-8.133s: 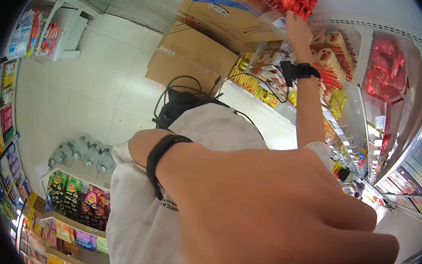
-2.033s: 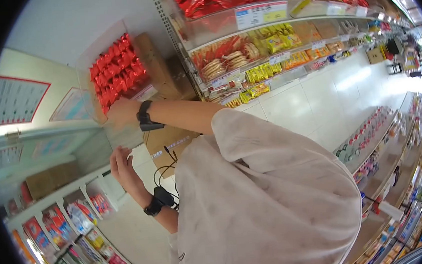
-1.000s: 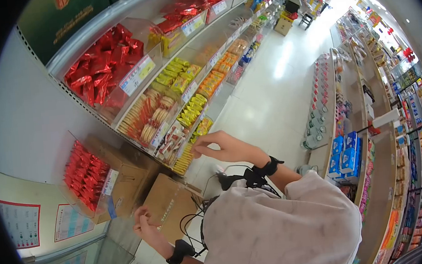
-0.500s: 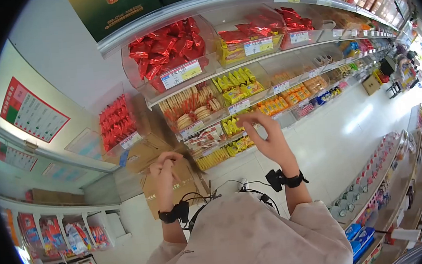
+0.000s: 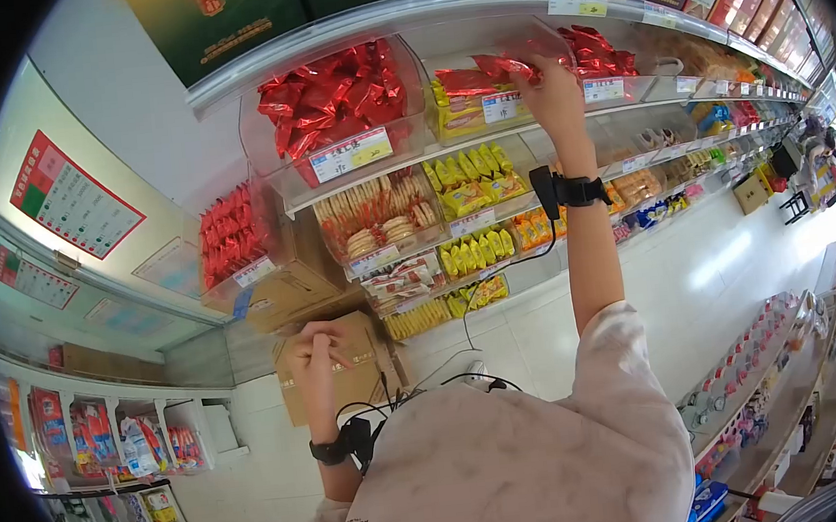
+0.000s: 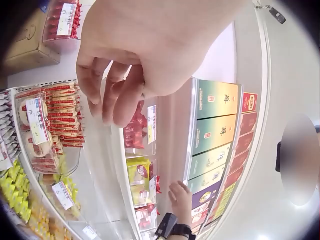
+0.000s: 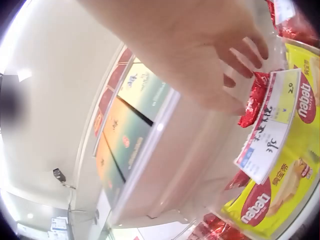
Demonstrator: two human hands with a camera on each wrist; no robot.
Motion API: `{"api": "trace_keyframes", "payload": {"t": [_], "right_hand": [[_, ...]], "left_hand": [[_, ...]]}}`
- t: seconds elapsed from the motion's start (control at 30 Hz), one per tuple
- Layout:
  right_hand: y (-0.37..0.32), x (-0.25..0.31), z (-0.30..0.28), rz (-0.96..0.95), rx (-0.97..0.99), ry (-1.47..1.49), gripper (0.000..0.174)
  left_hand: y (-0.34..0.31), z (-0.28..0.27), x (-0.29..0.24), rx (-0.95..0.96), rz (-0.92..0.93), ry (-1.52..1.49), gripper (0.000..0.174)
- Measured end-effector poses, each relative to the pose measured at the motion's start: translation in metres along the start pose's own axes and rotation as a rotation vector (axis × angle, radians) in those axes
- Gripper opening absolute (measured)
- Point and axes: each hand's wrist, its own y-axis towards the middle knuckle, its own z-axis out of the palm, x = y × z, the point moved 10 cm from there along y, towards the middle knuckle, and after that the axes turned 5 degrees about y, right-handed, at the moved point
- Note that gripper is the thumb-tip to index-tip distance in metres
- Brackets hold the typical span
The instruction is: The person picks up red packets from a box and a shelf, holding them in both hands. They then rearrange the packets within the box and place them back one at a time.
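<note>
The red packet (image 7: 254, 100) I am after lies in the clear bin (image 5: 449, 42) on the upper shelf (image 5: 526, 132), on top of the yellow wafer packs (image 5: 458, 98) and just behind the price tag (image 5: 502, 106) clipped to the bin's front. My right hand (image 5: 552, 90) is raised to that bin with the arm at full stretch. In the right wrist view its fingers (image 7: 247, 52) are spread and loosely bent, the tips at the packet's upper edge, and I see no finger or thumb closed round it. I judge the reach to be made and the pick not yet: the packet sits in the bin, nothing is lifted clear, and taking hold and drawing it out over the front wall are both left to do. My left hand (image 5: 315, 354) is low and well apart from the shelf, in front of a cardboard box (image 5: 360, 365) on the floor. Its fingers are bunched together and curled, but I cannot tell from either view whether they hold anything. Beside the bin, to its left, stands a fuller bin of red packets (image 5: 329, 95). Green boxes (image 5: 217, 5) line the top shelf above, and more snack bins run along the shelves below.
</note>
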Motion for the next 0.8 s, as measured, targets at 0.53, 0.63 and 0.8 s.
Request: {"api": "trace_keyframes", "payload": {"t": [0.53,0.63,0.8], "right_hand": [[-0.224,0.295,0.07,-0.432,0.607,0.591,0.042],[-0.252,0.313,0.105,-0.437,0.746,0.555,0.047],[-0.198,0.296,0.099,-0.225,0.582,0.375,0.037]], "left_hand": [[0.035,0.004,-0.002,0.401,-0.197,-1.034,0.045],[0.035,-0.018,-0.013,0.303,-0.184,-0.713,0.043],[0.052,-0.048,0.02,0.189,-0.159,-0.864,0.042]]}}
